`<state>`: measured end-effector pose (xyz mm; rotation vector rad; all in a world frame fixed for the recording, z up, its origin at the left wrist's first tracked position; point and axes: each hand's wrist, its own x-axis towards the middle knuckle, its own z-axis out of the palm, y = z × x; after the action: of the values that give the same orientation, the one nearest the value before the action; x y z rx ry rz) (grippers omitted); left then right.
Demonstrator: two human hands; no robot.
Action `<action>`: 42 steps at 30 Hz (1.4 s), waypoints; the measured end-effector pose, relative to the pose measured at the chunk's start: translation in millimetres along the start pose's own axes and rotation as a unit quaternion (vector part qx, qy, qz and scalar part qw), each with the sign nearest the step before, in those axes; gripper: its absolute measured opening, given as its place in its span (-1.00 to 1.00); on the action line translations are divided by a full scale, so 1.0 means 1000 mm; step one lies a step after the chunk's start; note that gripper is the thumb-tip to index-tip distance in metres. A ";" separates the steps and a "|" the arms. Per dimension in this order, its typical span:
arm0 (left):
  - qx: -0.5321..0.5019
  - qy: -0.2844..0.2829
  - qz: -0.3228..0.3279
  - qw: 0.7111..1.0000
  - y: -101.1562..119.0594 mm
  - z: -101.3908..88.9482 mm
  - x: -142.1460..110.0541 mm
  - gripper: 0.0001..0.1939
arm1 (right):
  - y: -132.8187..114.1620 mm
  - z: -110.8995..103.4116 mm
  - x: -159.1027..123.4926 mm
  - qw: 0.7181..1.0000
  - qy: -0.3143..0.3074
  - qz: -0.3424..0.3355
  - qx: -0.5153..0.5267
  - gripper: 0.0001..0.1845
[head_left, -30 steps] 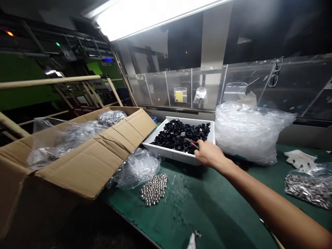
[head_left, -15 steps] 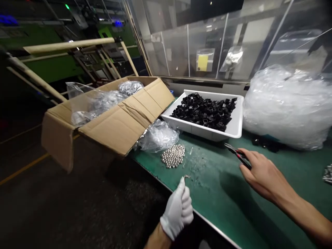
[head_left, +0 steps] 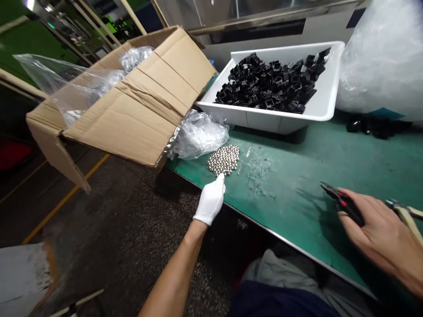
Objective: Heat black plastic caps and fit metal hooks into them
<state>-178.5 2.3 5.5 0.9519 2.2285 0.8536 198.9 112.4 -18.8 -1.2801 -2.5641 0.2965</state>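
My left hand (head_left: 210, 200), in a white glove, reaches to the near edge of a pile of small shiny metal beads (head_left: 224, 159) on the green mat (head_left: 297, 167); its fingers are bunched, fingertips touching the pile. My right hand (head_left: 380, 229), bare, hovers over the mat's right side, closed around red-and-black handled pliers (head_left: 342, 203) whose jaws point left. A white tray (head_left: 317, 108) full of small black plastic parts (head_left: 271, 83) stands behind the beads.
An open cardboard box (head_left: 139, 105) with plastic bags of parts overhangs the table's left edge. A crumpled clear bag (head_left: 198, 134) lies beside the beads. A large clear plastic bag (head_left: 383, 57) fills the back right. A second tool (head_left: 405, 211) lies by my right hand.
The view has tilted down. My right hand drew back from the tray to the near right with the pliers. My gloved left hand came into view and moved up to the bead pile.
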 end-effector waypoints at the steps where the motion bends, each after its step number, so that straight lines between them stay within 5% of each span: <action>1: 0.038 -0.003 0.023 0.999 0.001 0.000 0.006 -0.48 | 0.001 0.002 -0.002 1.000 -0.003 0.007 -0.002 -0.53; 8: 0.263 -0.002 0.129 0.956 0.019 0.010 0.043 -0.60 | -0.004 0.016 -0.009 0.999 0.015 0.033 -0.006 -0.47; 16: 0.412 0.018 0.157 0.897 0.024 0.032 0.043 -0.58 | -0.009 0.032 -0.017 0.997 0.041 0.043 -0.051 -0.37; 31: 0.441 0.070 0.159 0.881 0.029 0.037 0.030 -0.56 | -0.015 0.028 -0.013 0.997 0.031 0.054 -0.038 -0.39; 36: 0.462 0.039 0.143 0.874 0.030 0.040 0.032 -0.55 | -0.018 0.023 -0.011 0.997 0.038 0.065 -0.027 -0.41; 42: 0.470 0.022 0.138 0.872 0.034 0.042 0.031 -0.53 | -0.069 0.013 0.050 0.999 0.005 0.021 -0.050 -0.43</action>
<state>-153.7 58.9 -4.7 1.7106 2.5870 -0.2065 114.6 110.8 -4.2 -1.3692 -2.5757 0.1714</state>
